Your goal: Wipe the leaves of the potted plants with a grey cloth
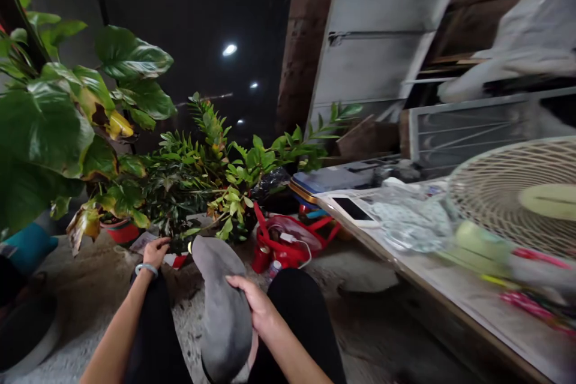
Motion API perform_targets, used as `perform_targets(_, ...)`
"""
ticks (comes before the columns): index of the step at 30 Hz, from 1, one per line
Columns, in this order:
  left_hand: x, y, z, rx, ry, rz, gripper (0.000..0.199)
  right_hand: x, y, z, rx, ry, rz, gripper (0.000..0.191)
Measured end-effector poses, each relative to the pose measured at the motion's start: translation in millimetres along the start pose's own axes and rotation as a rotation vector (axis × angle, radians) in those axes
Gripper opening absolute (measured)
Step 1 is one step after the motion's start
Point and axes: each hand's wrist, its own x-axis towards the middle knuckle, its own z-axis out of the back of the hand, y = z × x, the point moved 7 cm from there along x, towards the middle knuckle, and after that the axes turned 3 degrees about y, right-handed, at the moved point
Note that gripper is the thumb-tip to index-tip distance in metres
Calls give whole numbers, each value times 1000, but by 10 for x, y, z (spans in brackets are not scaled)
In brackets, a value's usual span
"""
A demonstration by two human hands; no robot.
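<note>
A grey plush piece (225, 306), curved and soft-looking with a bit of pink at its lower edge, lies between my knees. My right hand (255, 303) grips it from the right side, thumb on top and the other fingers hidden beneath. A small yellow spot shows at its upper left tip. My left hand (157, 252), with a pale bangle (147, 269) on the wrist, is over my left knee, apart from the plush piece. Its fingers are curled together; anything they pinch is too small to make out.
Potted plants (216, 174) stand ahead. A red basket (292, 240) holding a white charger and cable sits on the floor. To the right, a table (432, 288) carries a white phone (353, 210), plastic bags and a fan guard (508, 192). A teal object (33, 246) is at left.
</note>
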Motion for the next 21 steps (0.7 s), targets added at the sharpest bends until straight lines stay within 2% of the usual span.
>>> perform_targets(3, -87, -126, -131, 8, 55, -16, 24, -196, 82, 237, 54, -23, 49, 16)
perform_targets(6, -166, -483, -256, -46, 89, -111, 21, -360, 215, 424, 99, -46, 84, 15)
perform_targets(8, -142, -899, -297, -91, 79, -203, 23, -429, 300, 523, 131, -54, 100, 16)
perform_targets(11, 53, -1678, -389, -121, 42, -346, 30, -470, 399, 655, 189, -77, 153, 19)
perform_targets(13, 260, -2139, -601, -61, 102, -419, 34, -471, 422, 730, 211, -99, 183, 22)
perform_targets(14, 374, -2291, -751, -8, 152, -424, 34, -469, 418, 762, 216, -110, 186, 23)
perform_targets(15, 487, -2371, -913, 57, 202, -400, 30, -468, 410, 795, 219, -122, 184, 24)
perform_targets(17, 672, -2322, -1229, 174, 294, -290, 18, -480, 411, 871, 226, -142, 183, 26)
perform_targets(19, 756, -2086, -1470, 238, 357, -174, 25, -520, 496, 990, 240, -174, 216, 26)
perform_targets(21, 737, -1793, -1623, 237, 399, -111, 37, -586, 717, 1152, 266, -228, 306, 25)
